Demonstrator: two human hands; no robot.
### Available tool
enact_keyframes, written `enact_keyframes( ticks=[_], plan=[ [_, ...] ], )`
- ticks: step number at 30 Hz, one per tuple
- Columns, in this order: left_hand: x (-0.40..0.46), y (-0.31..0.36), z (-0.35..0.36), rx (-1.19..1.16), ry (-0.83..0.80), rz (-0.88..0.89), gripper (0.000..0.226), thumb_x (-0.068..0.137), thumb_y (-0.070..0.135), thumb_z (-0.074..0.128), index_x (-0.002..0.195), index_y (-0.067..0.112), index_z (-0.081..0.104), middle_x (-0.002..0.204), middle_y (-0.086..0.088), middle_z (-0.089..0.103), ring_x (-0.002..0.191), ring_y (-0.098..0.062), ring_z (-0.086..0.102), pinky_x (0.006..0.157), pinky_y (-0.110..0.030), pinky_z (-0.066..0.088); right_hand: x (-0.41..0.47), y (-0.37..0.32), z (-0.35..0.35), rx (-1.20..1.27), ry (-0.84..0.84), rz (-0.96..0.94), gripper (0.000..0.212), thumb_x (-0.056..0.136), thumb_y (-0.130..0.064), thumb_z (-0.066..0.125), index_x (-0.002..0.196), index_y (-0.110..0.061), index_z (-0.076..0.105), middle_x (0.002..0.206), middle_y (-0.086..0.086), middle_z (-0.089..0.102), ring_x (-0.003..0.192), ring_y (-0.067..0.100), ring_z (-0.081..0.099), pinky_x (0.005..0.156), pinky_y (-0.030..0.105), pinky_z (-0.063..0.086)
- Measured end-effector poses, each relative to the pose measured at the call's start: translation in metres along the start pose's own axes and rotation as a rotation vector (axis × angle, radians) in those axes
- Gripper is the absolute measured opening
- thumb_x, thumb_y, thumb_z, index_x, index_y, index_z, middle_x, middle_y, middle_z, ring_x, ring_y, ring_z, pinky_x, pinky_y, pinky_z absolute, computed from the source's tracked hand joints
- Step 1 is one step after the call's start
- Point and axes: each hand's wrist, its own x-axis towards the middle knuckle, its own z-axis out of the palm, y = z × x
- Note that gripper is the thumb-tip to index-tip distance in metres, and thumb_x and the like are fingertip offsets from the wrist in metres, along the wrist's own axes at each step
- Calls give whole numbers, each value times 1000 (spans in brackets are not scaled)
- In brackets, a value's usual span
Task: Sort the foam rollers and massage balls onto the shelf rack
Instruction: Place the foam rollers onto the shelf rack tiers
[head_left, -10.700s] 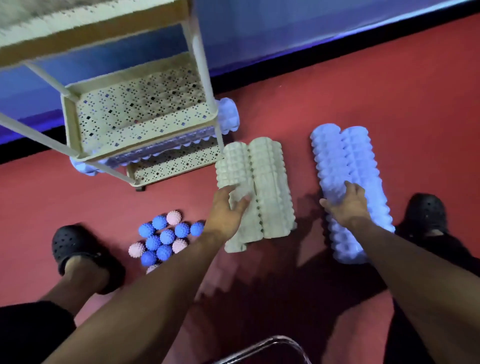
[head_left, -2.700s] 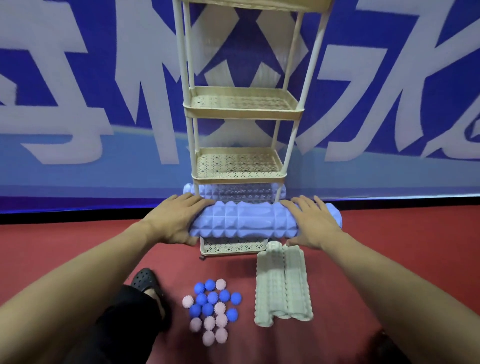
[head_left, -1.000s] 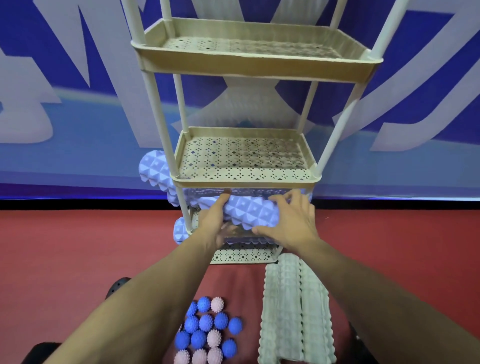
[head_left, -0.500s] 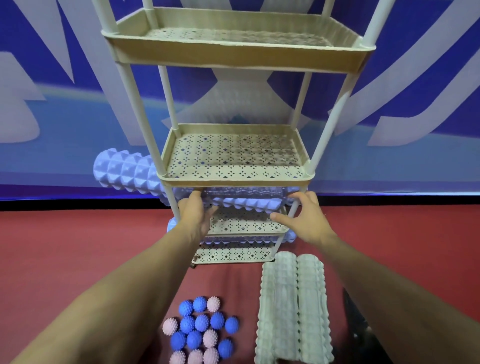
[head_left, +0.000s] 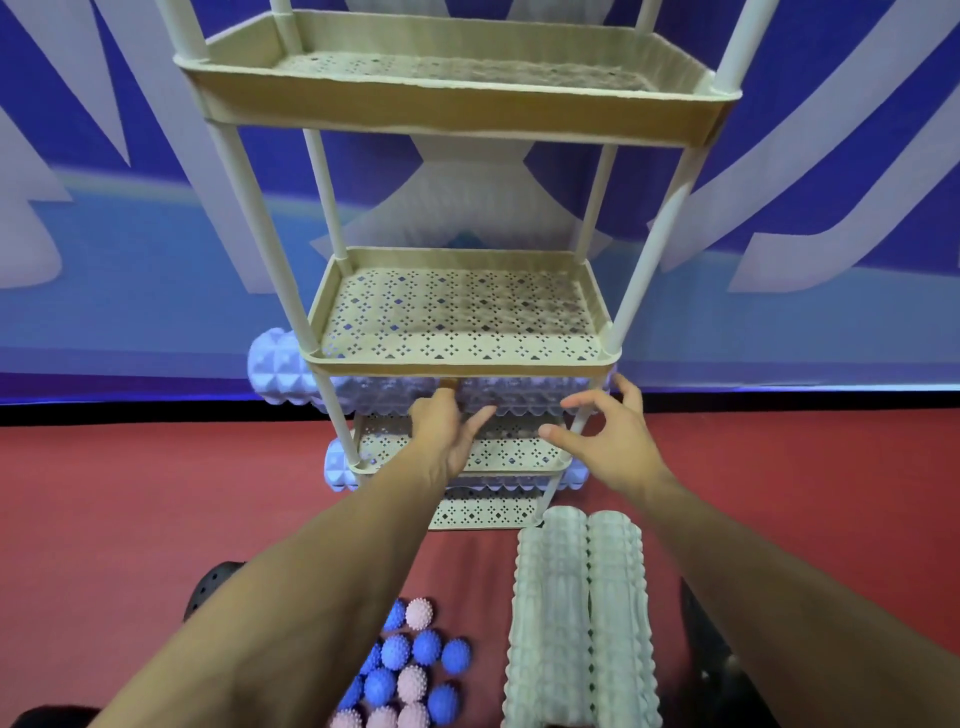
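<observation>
Red floor (head_left: 130, 493), blue banner wall (head_left: 104, 234) behind, cream rack (head_left: 457, 124) standing in front of me. One purple roller (head_left: 283, 371) sits across the second tier from the bottom, its left end poking well out past the post; a second purple one (head_left: 340, 465) lies on the bottom tier, ends sticking out both sides. Two beige rollers (head_left: 582, 618) lie side by side on the floor just in front of the rack, spiky balls (head_left: 410, 670) in a cluster to their left.

My left hand (head_left: 447, 436) is at the front of the upper purple roller, fingers straight, fingertips seem to touch it, holding nothing. My right hand (head_left: 608, 436) hovers just off the right front post, fingers spread and loosely curved, gripping nothing.

I judge the beige rollers light, foam, stiff enough not to sag, ribbed so not slippery. Best taken one hand near each end, or one hand round the middle. Balls look small, light, nubby; they will roll, so scoop a few at a time.

Room: each roller is longer than a tier is wide, so it overhangs and has to slide in sideways between the posts. The two low tiers are taken. The perforated middle tier (head_left: 457, 312) and the one above look free, with low rims that should stop balls. Watch the thin posts, a bump could shift the rack
</observation>
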Motion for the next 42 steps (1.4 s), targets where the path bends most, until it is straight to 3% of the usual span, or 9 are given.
enact_keyframes(
  ticks=[2,5,10,14,18,22,29,34,42],
  plan=[
    [-3,-14,7,70,-84,-10,58,99,11,59,145,-6,30,135,-25,53,105,-29,65,84,-51,60,1,0,-3,20,-12,18,46,74,-37,89,113,-28,68,165,-10,2,146,10,30,103,21,32],
    [-9,-29,-2,374,-156,25,89,92,31,71,153,4,11,147,-16,41,101,-13,62,94,-46,58,-2,2,-4,-23,-61,24,50,74,-34,89,118,-25,66,165,-9,-3,146,5,23,104,18,26],
    [-24,-16,-62,911,-198,274,75,83,43,78,139,18,35,130,-2,57,102,-10,64,89,-41,59,-3,5,0,-51,-102,19,55,76,-27,88,125,-20,63,163,-7,0,116,-5,26,93,11,28],
    [-39,21,-120,1129,-40,528,47,76,41,85,100,23,49,87,6,54,64,-1,49,64,-23,48,0,9,3,-60,-29,13,47,71,-28,92,110,-21,67,148,1,19,121,9,39,102,22,37],
    [-41,62,-143,1098,276,815,78,63,52,90,117,20,43,113,1,44,102,-16,48,93,-35,46,3,19,1,-43,40,53,41,65,-32,95,96,-25,68,144,1,20,127,11,31,117,40,34],
    [-29,87,-136,1056,212,629,135,56,49,95,156,15,11,157,-5,18,146,-23,23,120,-43,26,6,16,-6,-46,-15,82,39,65,-36,95,94,-28,70,166,0,-10,154,13,-1,118,34,24],
    [-14,107,-127,1122,281,589,113,71,35,87,155,12,14,148,-16,26,136,-35,37,109,-48,40,15,21,-2,-9,46,125,35,68,-39,92,86,-17,72,143,-1,28,130,12,44,110,31,37],
    [-21,99,-124,1201,373,632,105,72,34,79,154,19,15,144,-15,29,131,-37,39,100,-51,45,22,9,2,-22,318,182,40,71,-54,80,78,-18,64,108,7,62,96,20,64,81,32,49],
    [-27,101,-127,1262,394,619,107,75,43,76,157,25,9,140,-14,30,129,-37,39,83,-42,41,23,-10,12,-268,235,182,16,99,-37,49,94,-23,54,124,15,48,84,31,52,78,36,41]
  ],
)
